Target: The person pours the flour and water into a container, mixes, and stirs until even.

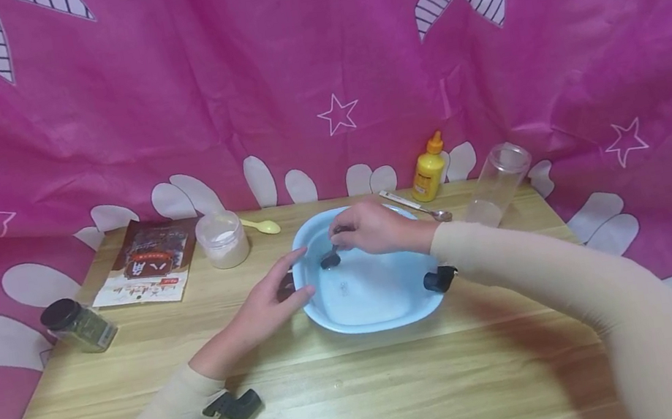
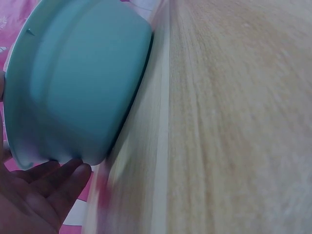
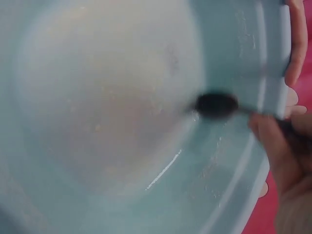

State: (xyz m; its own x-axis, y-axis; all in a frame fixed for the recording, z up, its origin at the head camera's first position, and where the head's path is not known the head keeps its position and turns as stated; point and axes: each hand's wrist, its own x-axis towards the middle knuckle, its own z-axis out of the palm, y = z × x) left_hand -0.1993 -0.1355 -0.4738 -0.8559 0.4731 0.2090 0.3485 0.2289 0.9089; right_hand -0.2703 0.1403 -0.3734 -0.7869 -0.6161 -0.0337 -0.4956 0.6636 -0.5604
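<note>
A light blue plastic basin (image 1: 377,326) stands on the table, holding cloudy whitish liquid (image 3: 122,107) with small bits in it. My left hand (image 1: 271,302) holds the basin's left side. Thumb and forefinger lie at the rim, and other fingers (image 2: 63,183) press the outer wall below it. Over the basin, my right hand (image 1: 369,228) pinches the handle of a dark spoon (image 1: 330,259). The spoon's bowl hangs by the inner left wall, blurred in the right wrist view; whether it touches the liquid I cannot tell.
To the left are a black-lidded jar (image 1: 78,325), a printed pouch (image 1: 151,262), a tub of white powder (image 1: 222,239) and a yellow spoon (image 1: 265,226). Behind the basin's right stand a yellow bottle (image 1: 428,173), a metal spoon (image 1: 440,215) and a clear cup (image 1: 497,184). A pink curtain hangs behind.
</note>
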